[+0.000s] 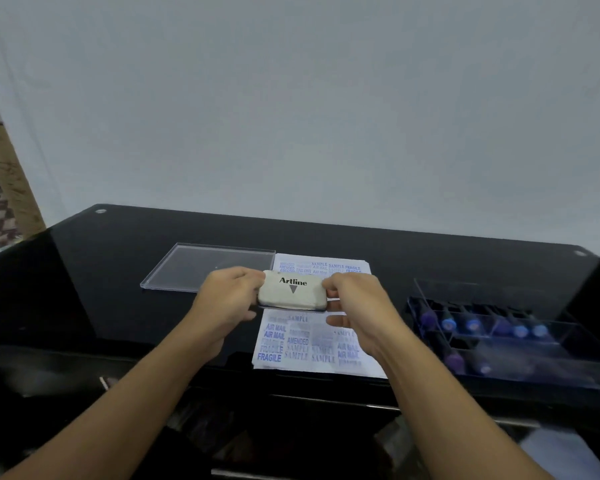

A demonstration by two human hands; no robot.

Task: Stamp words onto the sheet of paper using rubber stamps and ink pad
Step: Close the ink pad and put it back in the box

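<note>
A closed white ink pad [292, 291] marked "Artline" lies across the middle of the sheet of paper [309, 344]. My left hand [227, 299] grips its left end. My right hand [357, 306] pinches its right end with thumb and forefinger, its other fingers loose below. The paper carries several blue stamped words such as FRAGILE, AIR MAIL and SAMPLE. Several rubber stamps [471, 323] with blue-stained ends lie in a clear compartment tray [568, 344] to the right.
A clear acrylic lid [194, 268] lies flat on the black glass table [84, 289], left of the paper. A pale wall rises behind the table. The table's front edge runs just below the paper.
</note>
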